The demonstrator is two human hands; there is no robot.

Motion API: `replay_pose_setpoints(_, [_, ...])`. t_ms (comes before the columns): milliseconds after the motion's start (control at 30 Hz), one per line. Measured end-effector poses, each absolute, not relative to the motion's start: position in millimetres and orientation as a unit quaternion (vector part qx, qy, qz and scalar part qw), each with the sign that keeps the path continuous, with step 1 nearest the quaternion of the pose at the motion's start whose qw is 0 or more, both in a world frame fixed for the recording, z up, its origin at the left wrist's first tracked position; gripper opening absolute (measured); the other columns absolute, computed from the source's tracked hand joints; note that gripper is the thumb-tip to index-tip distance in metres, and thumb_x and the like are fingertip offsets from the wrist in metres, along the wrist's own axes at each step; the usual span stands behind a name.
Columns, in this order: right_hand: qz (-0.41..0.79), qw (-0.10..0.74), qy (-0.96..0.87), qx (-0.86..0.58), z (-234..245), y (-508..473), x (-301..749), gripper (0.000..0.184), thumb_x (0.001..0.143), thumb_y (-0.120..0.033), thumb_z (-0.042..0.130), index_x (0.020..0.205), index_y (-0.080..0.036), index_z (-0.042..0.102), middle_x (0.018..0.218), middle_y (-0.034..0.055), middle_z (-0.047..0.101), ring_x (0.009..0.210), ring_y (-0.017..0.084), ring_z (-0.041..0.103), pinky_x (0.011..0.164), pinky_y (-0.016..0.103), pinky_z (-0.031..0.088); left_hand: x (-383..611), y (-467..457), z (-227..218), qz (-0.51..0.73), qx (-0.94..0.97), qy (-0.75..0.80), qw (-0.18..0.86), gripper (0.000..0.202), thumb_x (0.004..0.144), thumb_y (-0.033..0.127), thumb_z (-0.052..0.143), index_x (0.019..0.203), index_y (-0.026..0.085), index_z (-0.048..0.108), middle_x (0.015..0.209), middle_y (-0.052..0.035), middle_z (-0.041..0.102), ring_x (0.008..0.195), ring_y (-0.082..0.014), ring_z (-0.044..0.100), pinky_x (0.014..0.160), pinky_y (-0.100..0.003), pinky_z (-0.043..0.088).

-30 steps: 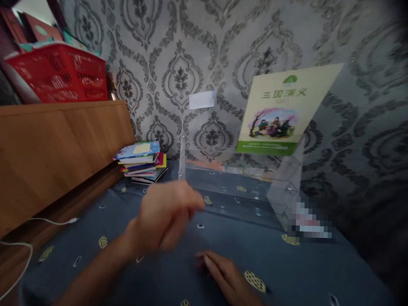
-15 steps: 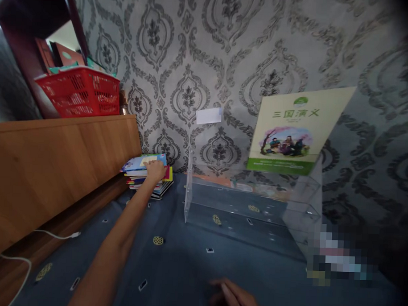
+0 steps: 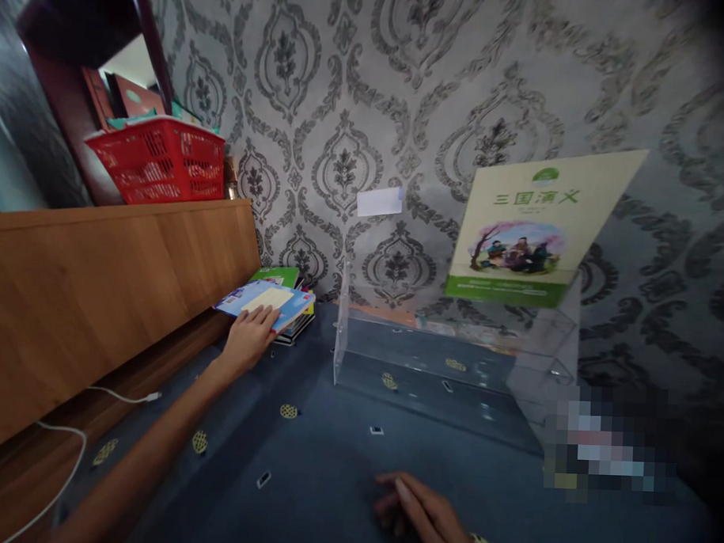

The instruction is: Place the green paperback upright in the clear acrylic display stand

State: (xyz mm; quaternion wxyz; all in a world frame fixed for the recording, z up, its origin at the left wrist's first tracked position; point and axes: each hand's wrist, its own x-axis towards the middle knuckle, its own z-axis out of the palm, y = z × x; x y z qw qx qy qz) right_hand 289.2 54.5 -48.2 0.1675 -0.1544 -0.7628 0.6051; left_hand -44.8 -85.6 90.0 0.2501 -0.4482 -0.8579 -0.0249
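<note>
My left hand (image 3: 254, 331) grips the near edge of a light-blue book (image 3: 260, 298), fingers on the cover; its thumb is hidden below. The book is tilted towards me on top of a stack of books (image 3: 294, 330), against the wooden panel. Behind it a green book (image 3: 277, 276) now shows on the stack. Low in the picture, my right hand (image 3: 422, 511) hovers over or rests on the dark-blue cloth, fingers loosely bent and slightly apart, with nothing visible in them. In front of it stands a clear acrylic rack (image 3: 429, 400), a cream-and-green book (image 3: 518, 229) upright on its upper tier.
A red plastic basket (image 3: 169, 162) sits on the wooden headboard (image 3: 117, 287) at left. White cables (image 3: 74, 432) lie along its foot. A white label (image 3: 379, 201) shows before the patterned wall (image 3: 345, 81). A pixelated patch covers something at right.
My left hand has drawn the light-blue book towards me and tilted it, uncovering the green book. My right hand has barely moved; the whole view has shifted slightly.
</note>
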Motion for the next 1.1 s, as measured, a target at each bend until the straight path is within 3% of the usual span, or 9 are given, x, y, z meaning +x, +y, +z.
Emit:
replay_pose_setpoints(167, [0.605,0.189,-0.758,-0.152,-27,48,288,0.066,0.090,-0.075,0.043,0.104,-0.018,0.073,0.083,0.0105,0.075,0.074,0.024,0.069,0.076,0.040,0.056,5,-144,22,-0.064,-0.516,-0.799,0.302,0.048,0.098,0.039,0.052,0.143,0.020,0.052,0.146,-0.0136,0.056,0.138,-0.0300,0.049,0.112,-0.048,0.042])
replay_pose_setpoints(267, [0.595,0.217,-0.754,-0.177,-24,46,287,0.065,0.088,-0.075,0.046,0.101,-0.018,0.073,0.085,0.0116,0.076,0.075,0.024,0.069,0.078,0.041,0.057,52,-166,-21,-0.079,-0.566,-0.777,0.264,0.049,0.100,0.042,0.048,0.143,0.019,0.050,0.141,-0.0130,0.060,0.133,-0.0268,0.055,0.110,-0.044,0.045])
replay_pose_setpoints(367, [0.580,0.246,-0.751,-0.195,-28,48,288,0.063,0.089,-0.074,0.047,0.099,-0.017,0.072,0.089,0.0127,0.075,0.077,0.024,0.069,0.078,0.041,0.057,88,-176,-43,-0.041,-0.609,-0.764,0.206,0.046,0.101,0.042,0.047,0.140,0.020,0.053,0.142,-0.0105,0.060,0.135,-0.0285,0.052,0.111,-0.048,0.044])
replay_pose_setpoints(600, [0.512,0.243,-0.810,-0.147,-30,47,294,0.053,0.100,-0.060,0.038,0.104,-0.019,0.072,0.095,0.0106,0.075,0.086,0.024,0.071,0.077,0.037,0.058,98,-170,-38,-0.014,-0.617,-0.759,0.209,0.038,0.101,0.036,0.048,0.134,0.019,0.058,0.139,-0.0120,0.062,0.132,-0.0306,0.056,0.108,-0.049,0.046])
replay_pose_setpoints(800, [0.377,0.265,-0.887,-0.038,-30,43,298,0.036,0.104,-0.039,0.039,0.119,-0.022,0.068,0.126,0.0115,0.069,0.121,0.024,0.062,0.106,0.047,0.049,122,-156,-41,-0.067,-0.710,-0.669,0.208,0.040,0.102,0.036,0.047,0.134,0.014,0.055,0.134,-0.0147,0.065,0.130,-0.0283,0.058,0.106,-0.046,0.049])
replay_pose_setpoints(967, [0.311,0.185,-0.932,0.026,-28,50,303,0.040,0.105,-0.038,0.041,0.134,-0.019,0.061,0.139,0.0121,0.062,0.136,0.024,0.051,0.116,0.049,0.041,157,-145,-28,-0.094,-0.806,-0.566,0.144,0.041,0.104,0.036,0.042,0.131,0.007,0.056,0.128,-0.0166,0.068,0.128,-0.0261,0.059,0.111,-0.045,0.044])
replay_pose_setpoints(1100, [0.295,0.122,-0.946,0.053,-16,55,302,0.042,0.104,-0.038,0.042,0.138,-0.020,0.059,0.146,0.0114,0.057,0.141,0.023,0.046,0.119,0.046,0.036,171,-138,-13,-0.109,-0.885,-0.448,0.073,0.038,0.104,0.036,0.045,0.130,0.011,0.058,0.128,-0.0124,0.069,0.129,-0.0224,0.058,0.119,-0.048,0.034])
